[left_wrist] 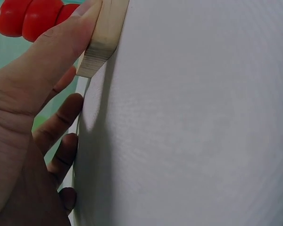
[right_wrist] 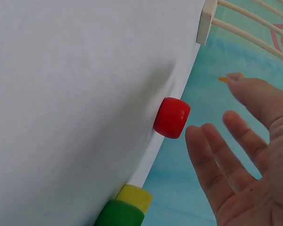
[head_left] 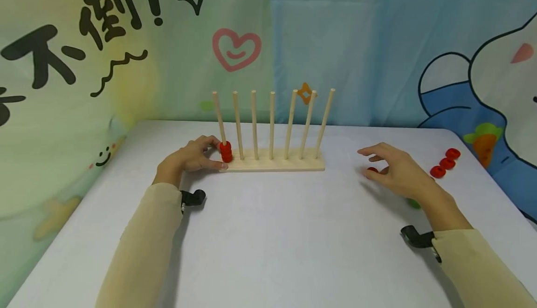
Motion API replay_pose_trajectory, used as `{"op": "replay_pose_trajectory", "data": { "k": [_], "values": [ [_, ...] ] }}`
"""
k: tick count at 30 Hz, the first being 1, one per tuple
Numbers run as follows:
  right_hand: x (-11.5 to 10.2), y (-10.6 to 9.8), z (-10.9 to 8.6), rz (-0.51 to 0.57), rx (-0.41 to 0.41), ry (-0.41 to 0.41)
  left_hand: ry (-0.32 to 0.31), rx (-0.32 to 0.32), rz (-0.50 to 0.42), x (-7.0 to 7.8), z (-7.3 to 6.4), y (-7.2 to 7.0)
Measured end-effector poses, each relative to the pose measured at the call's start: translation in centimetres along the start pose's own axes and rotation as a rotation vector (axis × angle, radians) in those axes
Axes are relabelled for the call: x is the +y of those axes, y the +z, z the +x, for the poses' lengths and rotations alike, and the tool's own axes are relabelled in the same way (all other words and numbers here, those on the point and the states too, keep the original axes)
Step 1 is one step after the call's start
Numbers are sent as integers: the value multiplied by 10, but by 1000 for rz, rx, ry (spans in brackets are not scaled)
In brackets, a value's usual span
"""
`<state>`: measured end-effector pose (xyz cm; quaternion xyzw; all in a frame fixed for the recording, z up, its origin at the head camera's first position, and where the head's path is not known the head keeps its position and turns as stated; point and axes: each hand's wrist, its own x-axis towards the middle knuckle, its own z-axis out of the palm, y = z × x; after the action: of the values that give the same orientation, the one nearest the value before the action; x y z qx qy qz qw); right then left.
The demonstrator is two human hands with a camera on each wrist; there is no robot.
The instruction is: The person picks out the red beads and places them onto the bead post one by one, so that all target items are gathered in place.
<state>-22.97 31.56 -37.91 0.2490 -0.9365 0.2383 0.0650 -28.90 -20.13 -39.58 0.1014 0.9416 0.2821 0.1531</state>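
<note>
Left hand (head_left: 194, 155): thumb on near-left corner of rack (head_left: 277, 165); whether fingers pinch it, cannot tell. Red stack (head_left: 226, 152) on leftmost peg. Right hand (head_left: 396, 172) empty, fingers parted, just beside lone red bead (right_wrist: 172, 117) right of rack. Three red beads (head_left: 447, 163) farther right. Green bead (right_wrist: 120, 214), yellow bead (right_wrist: 135, 197) adjacent.

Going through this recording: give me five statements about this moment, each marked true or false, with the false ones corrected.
1. The pale wooden peg rack has seven pegs. True.
2. The stacked red, rounded beads sit on the head view's rightmost peg. False: they sit on its leftmost peg.
3. The left hand touches the rack. True.
4. The right hand is clenched in a fist. False: it is open, near a lone red bead.
5. Three more red beads lie on the white table. True.
</note>
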Motion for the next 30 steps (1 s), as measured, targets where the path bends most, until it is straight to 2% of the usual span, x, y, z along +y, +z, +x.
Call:
{"op": "replay_pose_trajectory", "data": {
  "k": [15, 30],
  "values": [
    [2, -5, -9, -47, -142, 129, 1, -12, -15, 3, 0, -1],
    [5, -3, -13, 14, -207, 126, -4, -29, -40, 3, 3, -1]
  ]
}}
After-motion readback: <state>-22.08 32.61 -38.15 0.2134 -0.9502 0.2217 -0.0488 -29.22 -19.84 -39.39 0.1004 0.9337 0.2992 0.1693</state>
